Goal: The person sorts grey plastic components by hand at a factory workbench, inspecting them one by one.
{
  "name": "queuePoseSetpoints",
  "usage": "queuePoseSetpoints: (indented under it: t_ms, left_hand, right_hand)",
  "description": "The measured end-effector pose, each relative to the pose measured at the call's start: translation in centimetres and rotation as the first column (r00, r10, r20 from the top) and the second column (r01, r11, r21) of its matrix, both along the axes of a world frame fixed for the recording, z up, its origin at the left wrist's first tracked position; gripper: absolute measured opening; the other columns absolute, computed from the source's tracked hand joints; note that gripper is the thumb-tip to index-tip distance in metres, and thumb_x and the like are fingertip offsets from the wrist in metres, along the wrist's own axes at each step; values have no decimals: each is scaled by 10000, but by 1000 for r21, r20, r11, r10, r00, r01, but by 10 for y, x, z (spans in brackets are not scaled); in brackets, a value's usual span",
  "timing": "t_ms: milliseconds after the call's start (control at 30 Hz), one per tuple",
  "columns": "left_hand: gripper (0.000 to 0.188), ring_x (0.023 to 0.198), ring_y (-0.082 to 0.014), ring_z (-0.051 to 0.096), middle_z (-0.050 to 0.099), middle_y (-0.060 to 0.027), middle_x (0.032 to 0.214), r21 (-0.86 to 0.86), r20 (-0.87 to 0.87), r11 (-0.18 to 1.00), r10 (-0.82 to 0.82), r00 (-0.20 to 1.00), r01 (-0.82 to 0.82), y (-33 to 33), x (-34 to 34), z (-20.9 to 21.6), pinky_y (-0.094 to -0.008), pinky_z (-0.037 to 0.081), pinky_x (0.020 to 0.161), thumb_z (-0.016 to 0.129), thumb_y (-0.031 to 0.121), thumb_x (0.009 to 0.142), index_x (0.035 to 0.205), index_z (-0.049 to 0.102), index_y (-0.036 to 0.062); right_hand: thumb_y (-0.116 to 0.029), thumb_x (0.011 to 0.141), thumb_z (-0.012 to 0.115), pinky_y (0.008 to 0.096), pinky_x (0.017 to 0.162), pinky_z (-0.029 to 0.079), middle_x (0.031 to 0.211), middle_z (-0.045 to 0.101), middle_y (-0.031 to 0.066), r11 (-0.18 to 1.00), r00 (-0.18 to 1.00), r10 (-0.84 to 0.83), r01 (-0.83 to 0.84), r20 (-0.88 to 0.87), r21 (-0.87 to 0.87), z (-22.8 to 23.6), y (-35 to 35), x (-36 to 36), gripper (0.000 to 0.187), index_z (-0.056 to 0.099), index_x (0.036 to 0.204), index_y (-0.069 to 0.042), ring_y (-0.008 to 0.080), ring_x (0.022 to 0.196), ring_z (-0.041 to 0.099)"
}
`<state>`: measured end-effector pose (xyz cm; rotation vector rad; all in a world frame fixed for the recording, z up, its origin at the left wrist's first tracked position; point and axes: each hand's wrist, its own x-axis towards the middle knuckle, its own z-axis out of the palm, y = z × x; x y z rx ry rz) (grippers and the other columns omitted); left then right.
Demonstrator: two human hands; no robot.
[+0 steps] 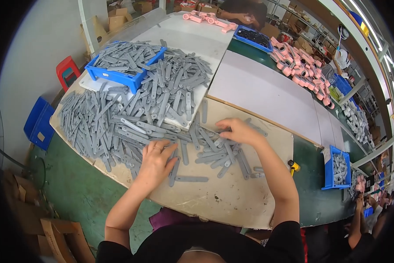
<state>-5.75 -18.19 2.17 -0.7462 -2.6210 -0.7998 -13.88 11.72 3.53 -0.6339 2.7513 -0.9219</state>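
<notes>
Many flat grey plastic strips with rounded ends and small holes lie heaped on the table. My left hand [155,163] rests at the right edge of the large heap of strips [105,127], its fingers bent and thumb apart, with a loose strip [174,168] beside the thumb. Over a smaller spread of strips [214,154] hovers my right hand [237,131], fingers curved toward the left and apart from the thumb. No strip shows clearly between the fingers of either hand. A single strip [191,179] lies crosswise below the others.
A blue bin [137,80] full of grey strips stands at the back left. Pink parts [300,65] are piled at the far right, near a blue tray of black parts [253,38]. A yellow-and-black tool [294,165] and another blue bin [337,168] lie right. Other people work nearby.
</notes>
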Motion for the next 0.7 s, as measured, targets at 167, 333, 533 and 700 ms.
queuePoseSetpoints:
  t_ms: [167, 333, 533, 700]
  left_hand:
    - [396, 1021, -280, 475, 544, -104, 1076, -56, -63, 997, -51, 997, 47, 30, -14, -6, -388, 373, 838, 673, 87, 673, 1063, 611, 63]
    - [370, 994, -272, 491, 555, -109, 1034, -164, -110, 986, -54, 992, 35, 56, -34, -15, -384, 394, 816, 655, 68, 670, 1036, 617, 42]
    - [251, 928, -257, 531, 573, -85, 904, -95, -84, 991, -106, 991, 97, 62, -51, -21, -358, 416, 783, 647, 52, 668, 917, 626, 59]
    - [203, 872, -270, 557, 580, -90, 854, -16, -119, 988, -156, 980, 156, 63, -52, -25, -370, 455, 748, 661, 19, 647, 846, 628, 45]
  right_hand:
    - [-118, 765, 632, 329, 736, 489, 922, 657, 118, 965, 949, -255, 262, -183, 12, 2, -14, -8, 246, 633, 1000, -43, 222, 816, 631]
    - [-171, 728, 658, 334, 659, 493, 811, 652, 104, 980, 987, -138, 148, -79, 133, -16, -24, -11, 218, 631, 889, -27, 234, 747, 628]
    - [-124, 746, 598, 296, 612, 480, 724, 608, 78, 947, 942, -217, 267, 256, -181, -20, 10, 2, 217, 566, 897, 28, 174, 659, 597]
    - [-137, 773, 552, 298, 568, 452, 683, 587, 84, 802, 840, -289, 474, 459, -362, -5, 4, 15, 301, 523, 1029, 19, 153, 604, 558]
